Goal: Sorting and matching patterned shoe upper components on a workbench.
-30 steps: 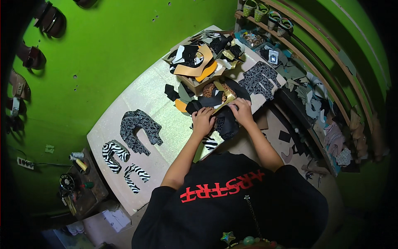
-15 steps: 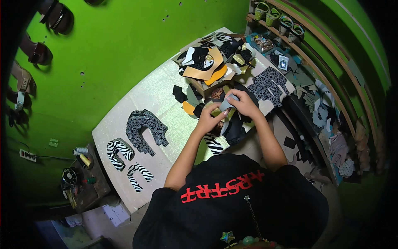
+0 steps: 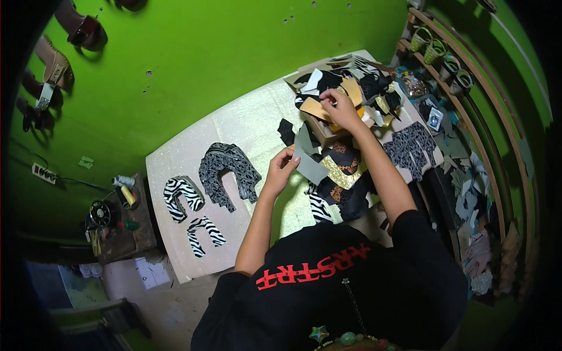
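Note:
My left hand (image 3: 282, 171) is closed on the edge of a grey material piece (image 3: 311, 171), thumb on top. The piece is bent and hangs over the near side of the scrap box. My right hand (image 3: 342, 110) is over the cardboard box (image 3: 324, 131), its fingers bent and slightly apart, with nothing visible between them. Just beneath its fingertips lies a curved tan piece (image 3: 314, 109) among the heaped scraps. Below the hands, a gold glittery piece (image 3: 342, 174) rests on black and leopard-print pieces (image 3: 338, 195).
Zebra-striped pieces (image 3: 182, 198) and a dark patterned curved stack (image 3: 229, 174) lie on the glittery sheet at left. Similar dark patterned pieces (image 3: 411, 149) lie to the right. A low stand with thread spools (image 3: 124, 182) is at far left, a wooden rack (image 3: 468, 88) at right.
My right hand has let go of the grey piece and moved up over the scrap box. My left hand still holds the grey piece, now spread wider. The view has shifted left.

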